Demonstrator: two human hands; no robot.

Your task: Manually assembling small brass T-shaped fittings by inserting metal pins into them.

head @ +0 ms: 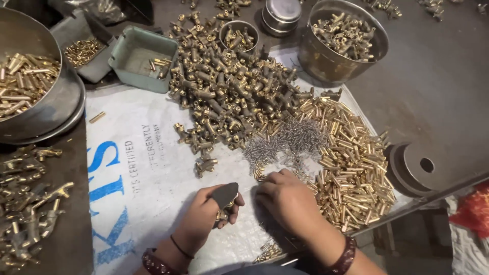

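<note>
The left hand [206, 216] was curled tight around a small brass part [222, 214], with a dark guard [225, 194] over the thumb. Just beside it, the right hand [288, 201] lay palm down on the white sack [153, 178], fingers bent over the springs [285, 142]; whether it held one, I could not tell. Brass tubes [351, 163] lay to its right. Farther off sat a heap of fittings [229, 86], a green tray [140, 56] and a steel bowl [331, 63].

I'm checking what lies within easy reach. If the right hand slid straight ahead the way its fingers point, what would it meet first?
Probably the small silver springs: the right hand points up-left, fingertips already at that pile's near edge. Depth is unclear.
</note>
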